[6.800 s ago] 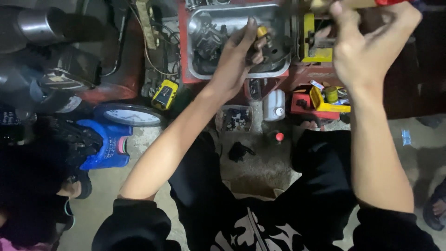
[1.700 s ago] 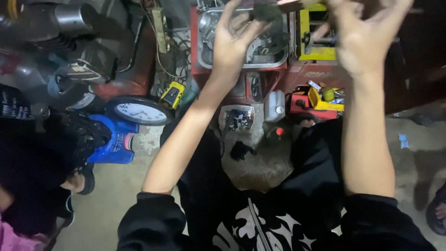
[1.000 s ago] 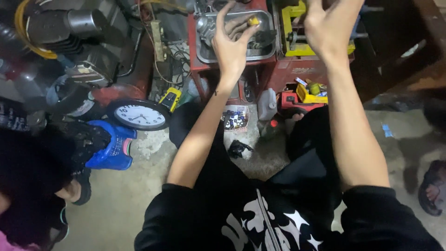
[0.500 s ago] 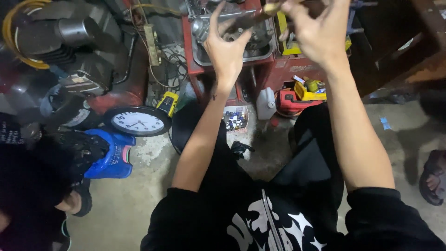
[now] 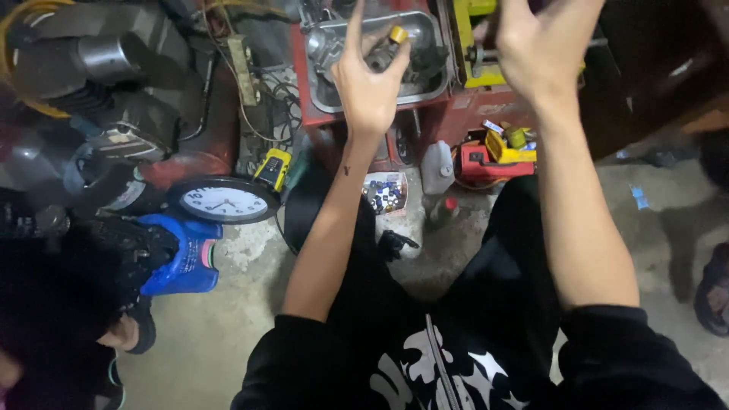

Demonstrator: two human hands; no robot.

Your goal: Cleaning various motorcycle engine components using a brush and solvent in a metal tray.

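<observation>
- So, small yellow-capped metal part (image 5: 395, 39) sits pinched between thumb and fingertips of my left hand (image 5: 370, 83), held over the dented steel tray (image 5: 437, 57) on the red workbench (image 5: 456, 121).
- Right hand (image 5: 535, 49) is raised beside it, fingers spread, holding nothing I can see.
- Risk: light pinch grip; a slip would drop it among the tray's greasy parts or onto the concrete floor (image 5: 250, 304) by the round wall clock (image 5: 225, 200).
</observation>
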